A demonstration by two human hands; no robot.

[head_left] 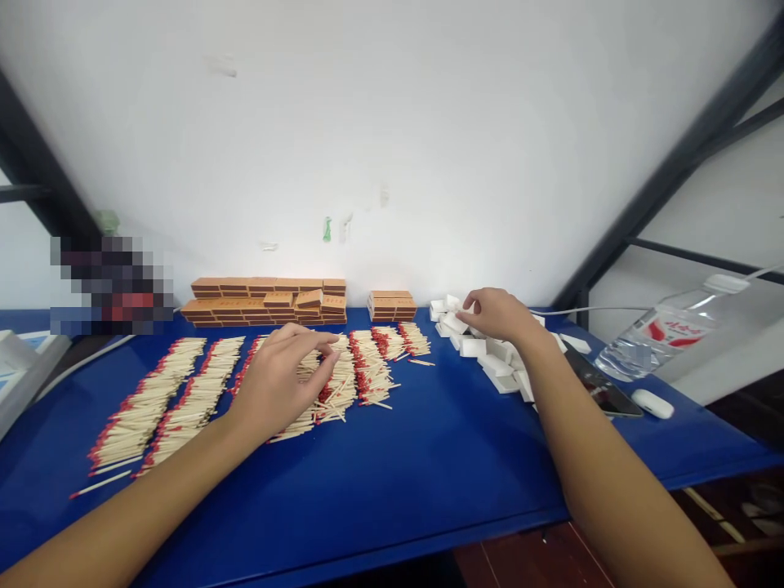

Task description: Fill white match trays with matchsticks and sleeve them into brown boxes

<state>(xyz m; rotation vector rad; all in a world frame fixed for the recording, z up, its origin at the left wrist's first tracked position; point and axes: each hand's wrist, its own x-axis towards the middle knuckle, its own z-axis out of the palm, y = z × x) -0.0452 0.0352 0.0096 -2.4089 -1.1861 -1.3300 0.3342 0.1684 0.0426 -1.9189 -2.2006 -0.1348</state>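
My left hand [285, 371] hovers over rows of red-tipped matches [189, 384], its thumb and index finger bent toward each other with a small gap between the tips. I see nothing held there; its other fingers are curled and partly hidden. At the right, my right hand [496, 313] reaches onto a heap of small white matchbox trays [499, 384]. Its thumb and index finger are apart beside a tray at the heap's back left, with no clear grip on it. Part of the heap is hidden behind my right forearm.
Brown matchboxes stand against the wall in a long stack [263, 306] and a smaller stack [392, 305]. Right of the trays lie a dark phone [603, 388], a white earbud case [652, 403] and a water bottle [667, 331]. The blue table's [392, 506] front edge is near me.
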